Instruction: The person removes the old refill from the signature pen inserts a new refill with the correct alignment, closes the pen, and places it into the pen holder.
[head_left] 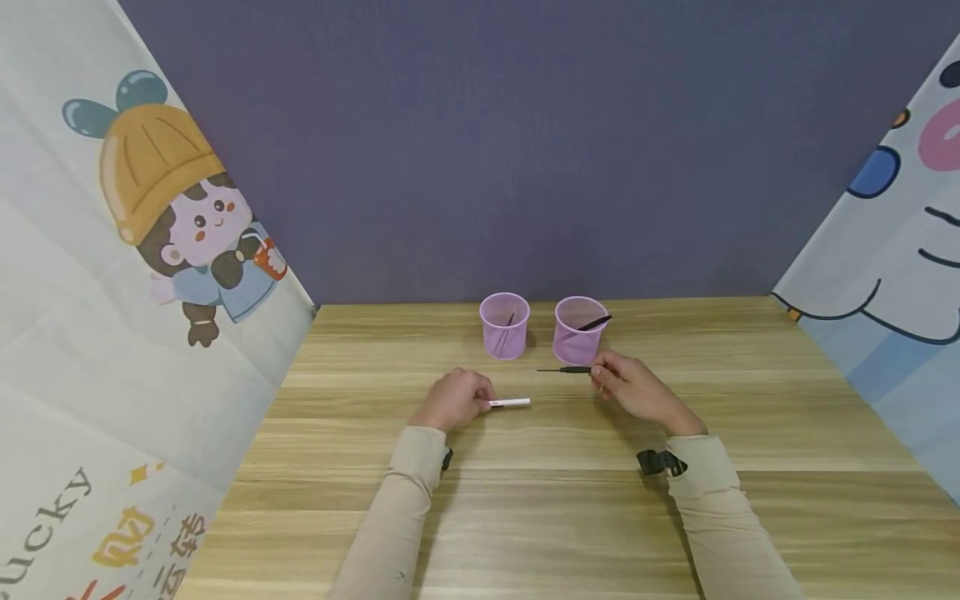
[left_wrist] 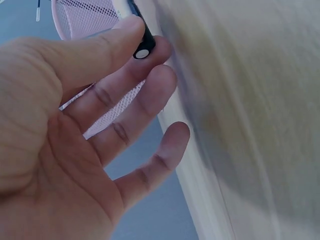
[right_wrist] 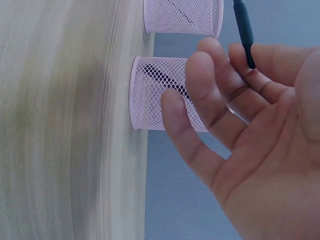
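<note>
My left hand [head_left: 453,398] pinches a white marker [head_left: 513,402] between thumb and index finger, low over the table. Its black end [left_wrist: 145,47] shows at the fingertips in the left wrist view, with the other fingers loosely bent. With thumb and fingertips, my right hand [head_left: 637,390] holds a small black screwdriver [head_left: 576,369] by the end of its handle; the thin shaft points left. Just behind the screwdriver stands a pink mesh pen cup [head_left: 568,350] with a black, long item [head_left: 596,322] leaning out. Another pink mesh cup [head_left: 493,340], on the left, contains thin dark items.
Both cups stand near the back of the wood-grain table [head_left: 555,517], before a dark grey-blue panel [head_left: 480,150]. Printed cloths hang on the left [head_left: 67,333] and right [head_left: 892,275]. Each wrist wears a black strap.
</note>
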